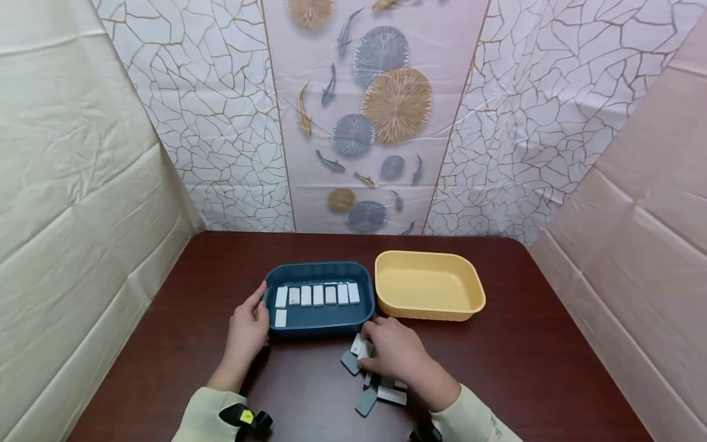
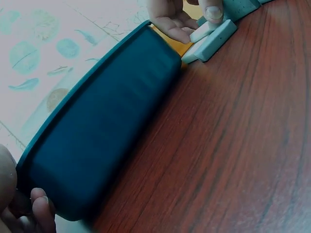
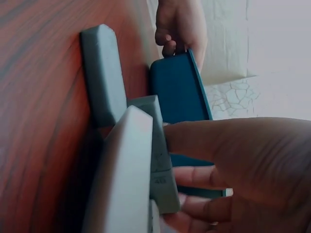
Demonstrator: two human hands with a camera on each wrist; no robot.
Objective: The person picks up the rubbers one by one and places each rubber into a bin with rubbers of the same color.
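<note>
The left hand [image 1: 248,328] grips the left end of a dark blue tray [image 1: 326,317], thumb at its rim; the left wrist view shows curled fingers [image 2: 43,208] at the tray's corner. Inside the tray lie a row of several white tiles [image 1: 318,295] and one tile [image 1: 280,318] below its left end. Just beyond the tray's lower right corner, the right hand [image 1: 394,350] pinches a pale tile [image 2: 203,31] over a loose pile. In the right wrist view, its fingers touch a tile [image 3: 163,165] behind a blurred one [image 3: 129,170].
A yellow tray [image 1: 431,288] stands right of the blue one. Loose grey tiles [image 1: 366,402] and white tiles [image 1: 392,395] lie on the dark red table [image 1: 309,393] under and in front of the right hand. Patterned cloth [image 1: 237,123] hangs behind the table.
</note>
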